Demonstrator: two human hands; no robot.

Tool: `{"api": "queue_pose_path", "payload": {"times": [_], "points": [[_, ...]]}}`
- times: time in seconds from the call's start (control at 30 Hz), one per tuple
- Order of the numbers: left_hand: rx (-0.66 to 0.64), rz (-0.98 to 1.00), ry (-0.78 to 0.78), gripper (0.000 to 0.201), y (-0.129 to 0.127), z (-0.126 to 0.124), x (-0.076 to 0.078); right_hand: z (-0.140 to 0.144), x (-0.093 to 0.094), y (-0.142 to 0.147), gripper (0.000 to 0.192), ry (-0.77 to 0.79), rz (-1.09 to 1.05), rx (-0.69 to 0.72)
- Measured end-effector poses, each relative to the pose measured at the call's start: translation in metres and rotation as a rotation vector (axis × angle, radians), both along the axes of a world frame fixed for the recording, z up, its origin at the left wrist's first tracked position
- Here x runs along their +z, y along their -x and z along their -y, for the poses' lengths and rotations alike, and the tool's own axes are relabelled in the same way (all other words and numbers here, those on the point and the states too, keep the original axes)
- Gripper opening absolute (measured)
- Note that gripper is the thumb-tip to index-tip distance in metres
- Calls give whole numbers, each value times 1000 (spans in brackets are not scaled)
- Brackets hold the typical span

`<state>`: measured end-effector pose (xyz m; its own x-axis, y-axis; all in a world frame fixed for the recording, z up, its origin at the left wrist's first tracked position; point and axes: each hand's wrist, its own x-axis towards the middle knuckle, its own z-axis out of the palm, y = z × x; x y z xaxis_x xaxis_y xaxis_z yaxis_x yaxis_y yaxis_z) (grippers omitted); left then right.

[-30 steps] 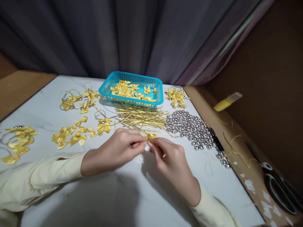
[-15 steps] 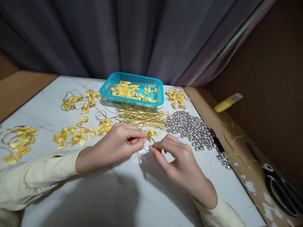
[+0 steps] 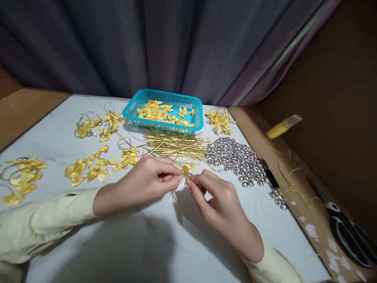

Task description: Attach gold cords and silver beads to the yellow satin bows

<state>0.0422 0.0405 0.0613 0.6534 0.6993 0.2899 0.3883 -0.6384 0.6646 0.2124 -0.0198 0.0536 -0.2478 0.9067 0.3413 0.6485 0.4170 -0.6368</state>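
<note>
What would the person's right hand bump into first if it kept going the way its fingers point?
Probably the left hand: the right hand points left and slightly away, fingertips nearly touching beside the yellow bow.

One blue basket (image 3: 165,98); one scissors (image 3: 350,236) and one yellow glue tube (image 3: 283,127), right of basket; two hands.

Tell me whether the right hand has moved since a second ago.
Yes. The right hand has drifted right, closer to the silver beads; its fingers remain at the yellow bow.

Basket (image 3: 165,97) behind wires (image 3: 176,145); beads (image 3: 238,159) right.
</note>
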Motion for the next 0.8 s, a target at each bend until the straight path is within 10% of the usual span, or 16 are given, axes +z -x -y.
{"api": "queue_pose_path", "payload": {"times": [0.53,0.8], "points": [[-146,-52,-119,23,1,4,0,-6,12,-13,19,-87,-74,-101],[-305,-83,-111,24,-1,7,-3,-18,-8,-10,23,236,-88,85]]}}
